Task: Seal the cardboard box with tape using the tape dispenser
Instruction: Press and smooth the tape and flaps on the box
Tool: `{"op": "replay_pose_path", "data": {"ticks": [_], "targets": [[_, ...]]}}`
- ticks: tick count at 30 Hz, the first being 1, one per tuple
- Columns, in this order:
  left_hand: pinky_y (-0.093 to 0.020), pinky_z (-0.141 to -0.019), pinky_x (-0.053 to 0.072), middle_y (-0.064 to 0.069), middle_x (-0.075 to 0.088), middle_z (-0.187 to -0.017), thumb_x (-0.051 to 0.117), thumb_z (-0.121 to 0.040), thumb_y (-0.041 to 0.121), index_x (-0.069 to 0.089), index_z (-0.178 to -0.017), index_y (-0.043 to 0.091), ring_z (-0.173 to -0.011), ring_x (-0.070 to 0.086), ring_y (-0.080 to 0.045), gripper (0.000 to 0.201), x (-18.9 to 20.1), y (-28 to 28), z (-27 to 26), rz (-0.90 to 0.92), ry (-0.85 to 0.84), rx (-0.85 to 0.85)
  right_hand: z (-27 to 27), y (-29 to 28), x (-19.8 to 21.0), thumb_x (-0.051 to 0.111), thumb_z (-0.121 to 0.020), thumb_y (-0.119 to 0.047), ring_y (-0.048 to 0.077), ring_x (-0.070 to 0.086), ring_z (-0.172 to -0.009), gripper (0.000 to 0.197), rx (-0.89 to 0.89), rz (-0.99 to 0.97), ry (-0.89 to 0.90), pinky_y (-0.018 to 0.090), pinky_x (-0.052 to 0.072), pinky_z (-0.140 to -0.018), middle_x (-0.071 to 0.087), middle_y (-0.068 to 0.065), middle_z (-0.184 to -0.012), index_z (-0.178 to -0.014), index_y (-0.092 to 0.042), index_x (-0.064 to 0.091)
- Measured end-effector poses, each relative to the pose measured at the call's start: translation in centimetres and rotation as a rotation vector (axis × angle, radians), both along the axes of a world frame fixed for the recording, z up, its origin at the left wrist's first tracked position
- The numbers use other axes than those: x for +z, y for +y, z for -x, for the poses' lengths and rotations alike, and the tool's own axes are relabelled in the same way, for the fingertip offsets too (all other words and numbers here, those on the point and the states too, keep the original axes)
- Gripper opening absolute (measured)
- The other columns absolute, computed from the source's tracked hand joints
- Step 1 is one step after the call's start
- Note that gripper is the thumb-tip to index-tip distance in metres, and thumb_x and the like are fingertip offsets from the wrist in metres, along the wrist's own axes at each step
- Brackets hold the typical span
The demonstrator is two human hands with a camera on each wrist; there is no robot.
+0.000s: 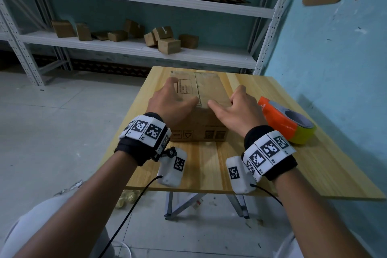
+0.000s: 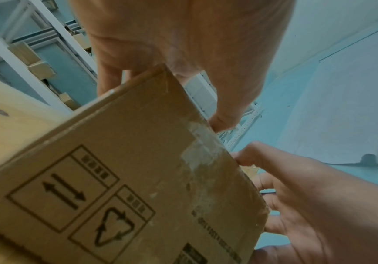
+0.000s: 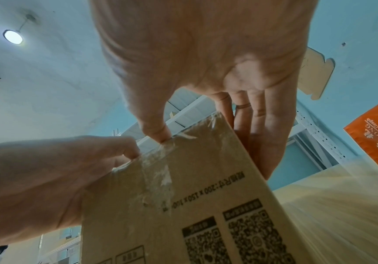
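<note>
The box (image 1: 201, 98) sits mid-desk (image 1: 326, 174), flaps closed. The left hand (image 1: 169, 102) lies spread on its top with fingers nearly straight; the right hand (image 1: 236, 109) curls over the right top edge, thumb on the seam. The dispenser (image 1: 287, 121) lies unheld near the desk's right edge. Risk: releasing pressure to reach it may let the flaps spring open.
</note>
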State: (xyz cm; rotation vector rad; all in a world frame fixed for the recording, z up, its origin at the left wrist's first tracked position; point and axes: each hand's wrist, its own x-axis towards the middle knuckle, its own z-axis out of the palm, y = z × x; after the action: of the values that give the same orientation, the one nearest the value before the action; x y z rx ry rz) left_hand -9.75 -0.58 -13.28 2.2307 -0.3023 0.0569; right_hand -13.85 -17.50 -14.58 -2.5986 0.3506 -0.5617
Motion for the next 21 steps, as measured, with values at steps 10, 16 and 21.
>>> {"op": "replay_pose_path", "data": {"ticks": [10, 16, 21], "targets": [[-0.029, -0.076, 0.048, -0.006, 0.051, -0.131, 0.061, -0.086, 0.039, 0.033, -0.140, 0.028, -0.099, 0.052, -0.019, 0.062, -0.2, 0.7, -0.4, 0.041, 0.012, -0.051, 0.9, -0.2, 0.6, 0.060, -0.088, -0.051, 0.010, 0.050, -0.065, 0.046, 0.054, -0.033, 0.009, 0.021, 0.033, -0.049, 0.054, -0.001, -0.087, -0.106, -0.012, 0.044], [-0.019, -0.062, 0.044, -0.006, 0.050, -0.130, 0.060, -0.088, 0.033, 0.035, -0.139, 0.027, -0.097, 0.052, -0.017, 0.057, -0.2, 1.1, -0.6, 0.078, 0.025, -0.090, 1.1, -0.2, 0.6, 0.059, -0.089, -0.049, 0.014, 0.055, -0.070, 0.041, 0.074, -0.050, 0.009, 0.024, 0.041, -0.053, 0.058, 0.002, -0.088, -0.103, -0.013, 0.046], [-0.019, -0.066, 0.048, -0.004, 0.053, -0.124, 0.061, -0.089, 0.027, 0.036, -0.138, 0.026, -0.097, 0.056, -0.017, 0.056, -0.3, 1.4, -0.9, 0.132, 0.050, -0.125, 1.3, -0.4, 0.7, 0.058, -0.090, -0.046, 0.020, 0.058, -0.076, 0.038, 0.087, -0.078, 0.004, 0.029, 0.046, -0.061, 0.060, 0.005, -0.091, -0.104, -0.011, 0.049]]}}
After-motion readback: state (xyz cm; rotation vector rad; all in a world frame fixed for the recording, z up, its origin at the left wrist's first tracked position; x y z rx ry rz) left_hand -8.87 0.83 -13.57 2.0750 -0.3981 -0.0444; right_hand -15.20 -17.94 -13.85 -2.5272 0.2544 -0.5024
